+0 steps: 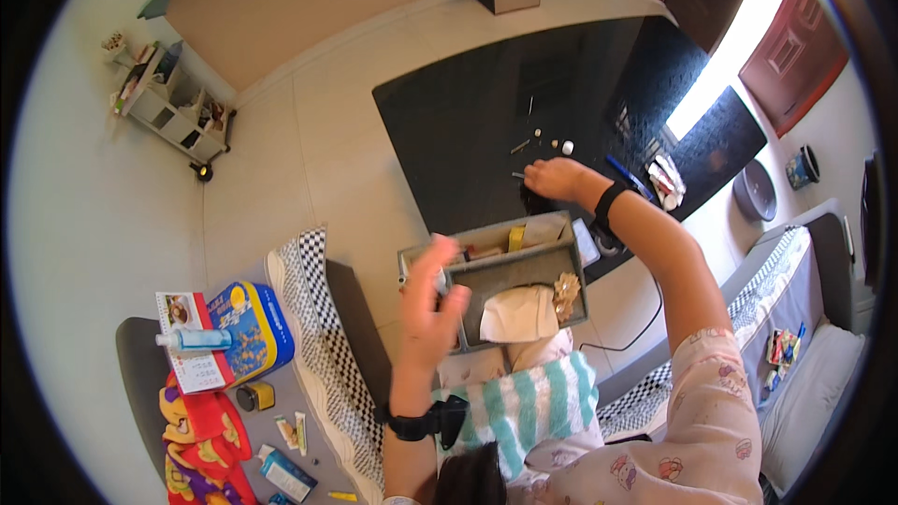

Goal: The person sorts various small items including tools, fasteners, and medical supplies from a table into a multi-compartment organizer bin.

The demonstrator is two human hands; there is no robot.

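My right hand (554, 179) is low over the black table (463, 119), its fingers at a small thin metallic piece (518, 175); whether they grip it cannot be told. Beyond it lie a thin stick-like piece (520, 147), a white cap-like piece (567, 147) and other small pieces. My left hand (431, 308) is raised with fingers apart above the left side of a grey compartmented organizer box (515, 228), and nothing shows in it. In the box are folded tissue paper (519, 314), a beige flower-shaped ornament (566, 291) and a yellow item (516, 238).
A blue pen-like item (628, 175) and a crumpled white packet (666, 182) lie at right on the table. A striped towel (526, 407) covers my lap. A sofa seat at left holds a blue tub (259, 337) and bottles. A wheeled cart (175, 112) stands at far left.
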